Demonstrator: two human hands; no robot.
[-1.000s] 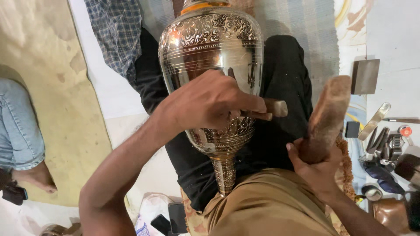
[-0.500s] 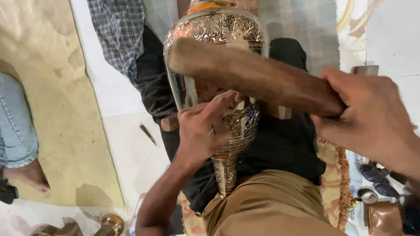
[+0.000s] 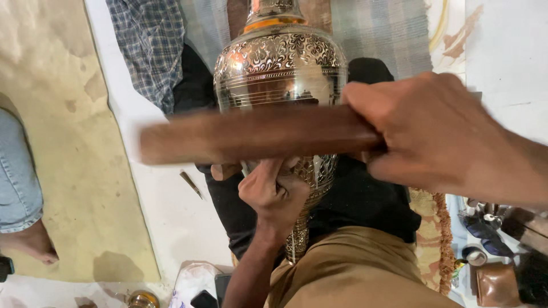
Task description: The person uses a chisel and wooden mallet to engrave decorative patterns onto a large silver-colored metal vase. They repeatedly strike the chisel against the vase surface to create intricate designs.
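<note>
A large engraved silver-coloured metal vase lies tilted across my lap, its narrow foot toward me. My right hand grips one end of a long brown wooden mallet, held level across the vase and blurred by motion. Below the stick, my left hand is closed around a small tool pressed against the vase's lower body; the tool itself is mostly hidden by the fingers and the stick.
Another person's jeans leg and bare foot sit at the left on tan sheeting. A checked cloth lies at the top left. Small tools and containers crowd the lower right. A thin tool lies on the white floor.
My right hand has swung the wooden stick from upright at the right to level across the vase, its end now reaching left. My left hand stays on the vase's lower body.
</note>
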